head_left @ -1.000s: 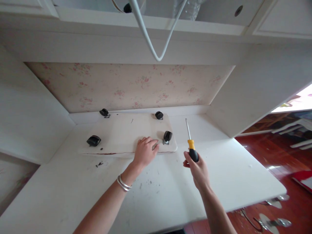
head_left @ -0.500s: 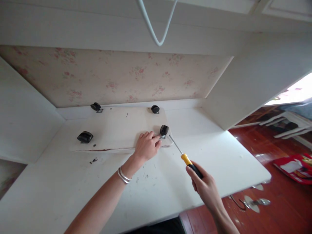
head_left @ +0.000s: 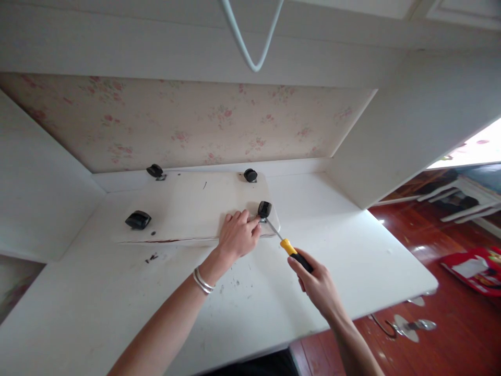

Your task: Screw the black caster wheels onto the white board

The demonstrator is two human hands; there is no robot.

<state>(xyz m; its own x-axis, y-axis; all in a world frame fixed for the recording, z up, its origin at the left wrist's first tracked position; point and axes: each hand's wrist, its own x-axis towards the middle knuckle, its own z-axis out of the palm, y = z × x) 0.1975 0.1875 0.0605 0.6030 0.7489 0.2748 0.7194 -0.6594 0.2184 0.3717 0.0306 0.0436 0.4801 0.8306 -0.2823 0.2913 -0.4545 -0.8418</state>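
Observation:
A white board (head_left: 195, 203) lies on the white desk with black caster wheels standing at its corners. My left hand (head_left: 239, 235) rests on the board's right part, its index finger and thumb closed at the metal base of the near right caster wheel (head_left: 264, 209). Whether a screw is between those fingertips I cannot tell. In my right hand (head_left: 315, 279) is a screwdriver (head_left: 287, 246) with a yellow and black handle, gripped from the right. Its shaft slants up to the left, and the tip meets the base of that same caster.
Several small dark screws (head_left: 151, 258) lie on the desk (head_left: 332, 250) before the board. Behind stands a flowered wall panel (head_left: 219, 125). A white cable (head_left: 256, 65) hangs overhead. On the right, past the desk's edge, are the red floor and a red bag (head_left: 475, 269).
My right hand has moved up and left, bringing the screwdriver tip from beside the caster to its base. My left hand stays at the caster.

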